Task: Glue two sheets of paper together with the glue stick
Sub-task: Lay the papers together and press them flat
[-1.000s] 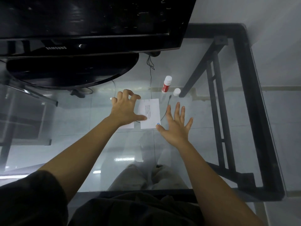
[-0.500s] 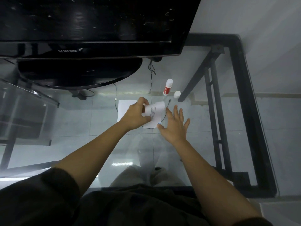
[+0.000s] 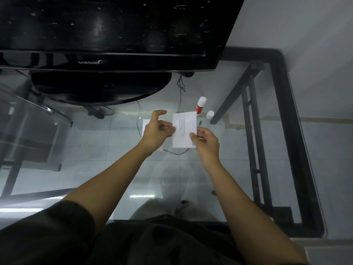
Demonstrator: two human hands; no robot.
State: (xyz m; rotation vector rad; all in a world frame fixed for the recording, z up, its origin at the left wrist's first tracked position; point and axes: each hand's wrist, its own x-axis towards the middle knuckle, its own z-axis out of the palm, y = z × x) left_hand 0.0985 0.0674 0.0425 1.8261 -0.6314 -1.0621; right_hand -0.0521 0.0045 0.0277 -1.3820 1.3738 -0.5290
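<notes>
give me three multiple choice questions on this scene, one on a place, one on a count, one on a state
1. Where does the glue stick stand?
A. beyond the printed sheet, near its cap
B. in the right hand
C. on the TV base

2. How many paper sheets show?
A. one
B. two
C. four

3. What is the state of the glue stick?
A. capped
B. lying flat
C. upright, cap off

Answers:
1 A: it stands on the glass table past the printed sheet, the white cap beside it.
2 B: the printed sheet is pinched by the left hand and right hand; a second sheet lies under the left hand.
3 C: it stands upright, with the cap resting apart.
</notes>
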